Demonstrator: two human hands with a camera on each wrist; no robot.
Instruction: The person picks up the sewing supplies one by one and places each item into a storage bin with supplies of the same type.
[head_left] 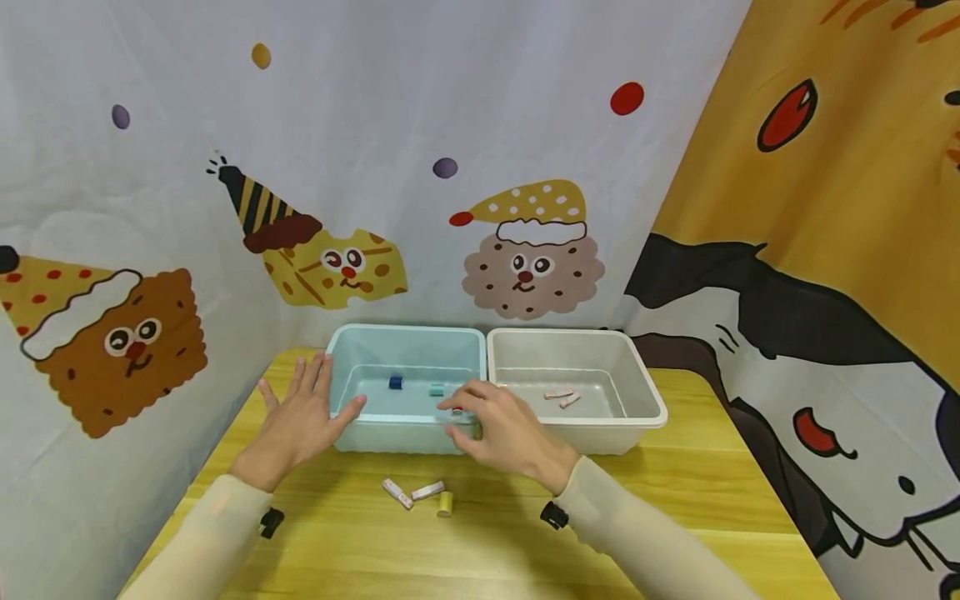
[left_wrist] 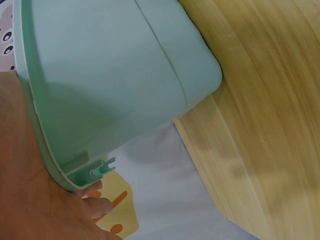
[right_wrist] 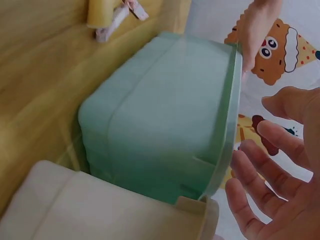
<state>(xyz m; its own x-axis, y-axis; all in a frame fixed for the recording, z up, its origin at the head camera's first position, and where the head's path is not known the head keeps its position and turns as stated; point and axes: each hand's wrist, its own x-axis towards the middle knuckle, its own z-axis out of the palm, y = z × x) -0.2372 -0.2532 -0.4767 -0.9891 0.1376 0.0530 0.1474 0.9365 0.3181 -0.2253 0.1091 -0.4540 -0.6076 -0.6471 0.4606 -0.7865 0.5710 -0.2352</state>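
My left hand (head_left: 298, 421) rests on the left end of the light blue bin (head_left: 420, 435), fingers spread and straight. In the left wrist view, that hand lies along the rim. My right hand (head_left: 506, 429) hovers over the bin's front right rim. The right wrist view shows its fingers (right_wrist: 260, 192) loosely bent and apart, with nothing between them. Inside the blue bin lie a dark blue cylinder (head_left: 396, 382), a teal cylinder (head_left: 437, 390) and a small red-marked piece (head_left: 457, 410), partly visible beneath the right fingers.
A white bin (head_left: 592, 433) adjoins the blue one and contains two pinkish-white sticks (head_left: 570, 400). On the wooden table (head_left: 360, 550), in front of the bins, are two white strips with reddish marks (head_left: 397, 493) and a yellow cylinder (head_left: 446, 504). A printed curtain (head_left: 420, 92) hangs behind.
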